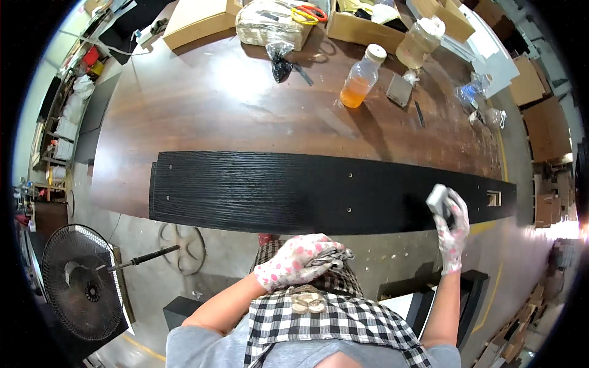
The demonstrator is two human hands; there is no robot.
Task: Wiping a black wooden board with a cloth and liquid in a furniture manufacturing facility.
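Note:
A long black wood-grain board [245, 190] lies across the near edge of the table, with small holes and a rectangular cutout toward its right end. At its left end, the edge of another black board shows beneath it. Over the right part of the board, my right hand [454, 230], in a white glove with pink spots, pinches a small whitish block [437, 199]. My left hand [297, 260], gloved alike, is closed in front of my checked apron. Something grey and crumpled shows at its fingers, perhaps a cloth; I cannot make it out.
On the brown table [208, 116] stand a bottle of orange liquid [359, 83], a larger jar [420, 43], a wrapped bundle [270, 27] with scissors [308, 15], and cardboard boxes [202, 21]. A black fan [83, 282] stands at the lower left. Black panels [472, 300] are near my right arm.

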